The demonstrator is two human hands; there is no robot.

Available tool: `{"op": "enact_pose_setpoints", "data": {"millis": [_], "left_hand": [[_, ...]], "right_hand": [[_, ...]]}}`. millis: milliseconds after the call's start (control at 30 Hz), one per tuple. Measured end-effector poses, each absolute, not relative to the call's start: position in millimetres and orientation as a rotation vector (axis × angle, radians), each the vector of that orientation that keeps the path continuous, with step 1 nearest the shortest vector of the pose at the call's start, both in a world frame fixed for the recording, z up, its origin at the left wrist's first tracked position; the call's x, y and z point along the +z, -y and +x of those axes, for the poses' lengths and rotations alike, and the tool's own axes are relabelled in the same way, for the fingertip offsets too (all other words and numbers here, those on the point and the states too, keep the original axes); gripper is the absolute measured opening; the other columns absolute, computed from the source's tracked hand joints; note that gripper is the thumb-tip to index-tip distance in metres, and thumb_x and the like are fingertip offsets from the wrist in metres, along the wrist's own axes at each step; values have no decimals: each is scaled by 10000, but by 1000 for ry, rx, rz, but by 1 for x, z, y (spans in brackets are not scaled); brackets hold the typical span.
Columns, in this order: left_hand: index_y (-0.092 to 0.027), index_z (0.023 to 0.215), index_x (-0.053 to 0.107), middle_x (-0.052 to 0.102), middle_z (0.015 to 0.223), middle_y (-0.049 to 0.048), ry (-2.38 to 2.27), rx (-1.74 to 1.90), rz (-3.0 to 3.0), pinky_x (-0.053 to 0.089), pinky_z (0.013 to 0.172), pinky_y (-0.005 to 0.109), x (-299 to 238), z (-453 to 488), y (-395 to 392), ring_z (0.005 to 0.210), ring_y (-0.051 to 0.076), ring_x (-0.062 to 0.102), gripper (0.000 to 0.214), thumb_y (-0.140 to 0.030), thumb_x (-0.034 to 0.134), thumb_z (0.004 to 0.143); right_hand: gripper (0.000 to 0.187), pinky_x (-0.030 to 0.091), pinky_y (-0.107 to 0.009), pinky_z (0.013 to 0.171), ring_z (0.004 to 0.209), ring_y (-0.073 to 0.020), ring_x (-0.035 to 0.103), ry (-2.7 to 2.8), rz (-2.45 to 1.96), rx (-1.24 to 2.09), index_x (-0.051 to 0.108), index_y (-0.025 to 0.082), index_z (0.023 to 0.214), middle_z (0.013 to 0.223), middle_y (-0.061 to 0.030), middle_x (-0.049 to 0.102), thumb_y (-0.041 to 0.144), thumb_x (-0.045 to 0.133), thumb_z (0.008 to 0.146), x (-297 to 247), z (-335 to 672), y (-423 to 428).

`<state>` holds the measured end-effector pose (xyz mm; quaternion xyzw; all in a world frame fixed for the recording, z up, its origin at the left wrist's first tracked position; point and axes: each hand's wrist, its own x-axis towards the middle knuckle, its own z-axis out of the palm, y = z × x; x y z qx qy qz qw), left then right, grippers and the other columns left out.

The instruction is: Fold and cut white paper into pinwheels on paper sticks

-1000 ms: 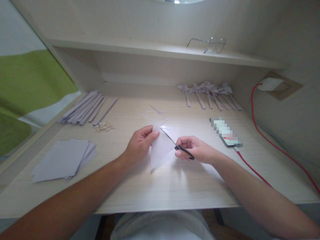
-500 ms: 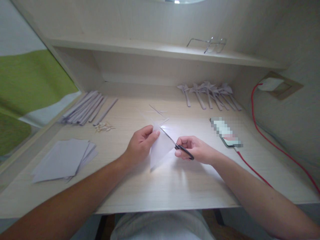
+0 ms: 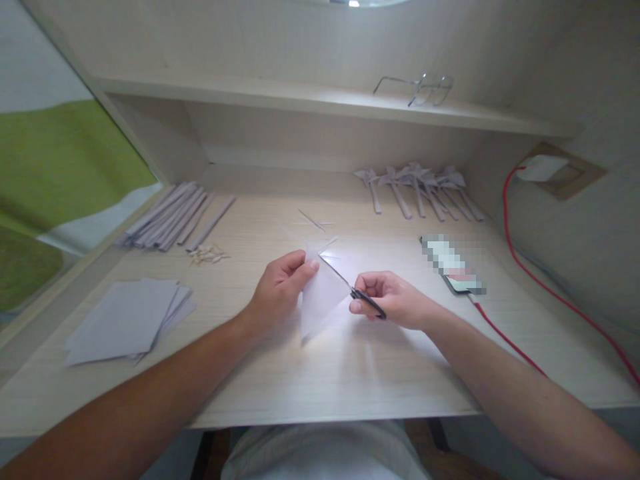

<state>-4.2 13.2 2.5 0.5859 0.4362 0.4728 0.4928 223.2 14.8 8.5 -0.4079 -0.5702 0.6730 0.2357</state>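
Observation:
Between thumb and fingers, my left hand point(image 3: 283, 283) pinches a folded, roughly triangular white sheet of paper point(image 3: 321, 297) above the middle of the desk. My right hand point(image 3: 385, 297) is closed round the black handles of a pair of scissors point(image 3: 369, 302). The scissor blades point up and left along the paper's upper right edge, with their tips close to my left thumb. Whether the blades are parted I cannot make out. Thin paper strips point(image 3: 313, 220) lie on the desk just beyond the paper.
Square paper sheets point(image 3: 123, 317) are stacked at the left, below rolled paper sticks point(image 3: 165, 217) and small pale pieces point(image 3: 207, 254). Several paper pinwheels point(image 3: 417, 183) lie at the back right. A phone point(image 3: 453, 263) with a red cable point(image 3: 507, 340) is at right; glasses point(image 3: 425, 90) rest on the shelf point(image 3: 250, 93).
Almost nothing differs. My right hand and the scissors have shifted very slightly; the paper stays in my left hand.

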Motion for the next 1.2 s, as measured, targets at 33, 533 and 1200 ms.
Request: {"op": "enact_pose_setpoints", "data": {"millis": [33, 533, 1200], "left_hand": [[-170, 699, 537, 398, 616, -49, -1058, 1149, 1420, 275, 526, 260, 3, -4, -13, 562, 107, 363, 328, -423, 625, 889], [-148, 722, 594, 479, 652, -30, -963, 1003, 1436, 317, 551, 242, 2, -4, -10, 597, 109, 417, 303, -393, 621, 897], [-175, 630, 566, 525, 608, -17, -1034, 1150, 1524, 395, 591, 255, 8, -1, -10, 599, 132, 490, 330, -343, 592, 913]], "right_hand": [[420, 235, -214, 448, 454, -51, 392, 1565, -1124, 1843, 543, 172, 677, 506, 68, 557, 387, 904, 657, 9, 223, -15], [405, 264, -216, 468, 500, -60, 417, 1563, -1011, 1924, 557, 168, 756, 585, 64, 563, 412, 878, 716, 3, 222, -12], [457, 238, -232, 493, 522, -68, 393, 1547, -1001, 1905, 534, 176, 750, 590, 68, 525, 474, 878, 700, 3, 217, -8]]}}
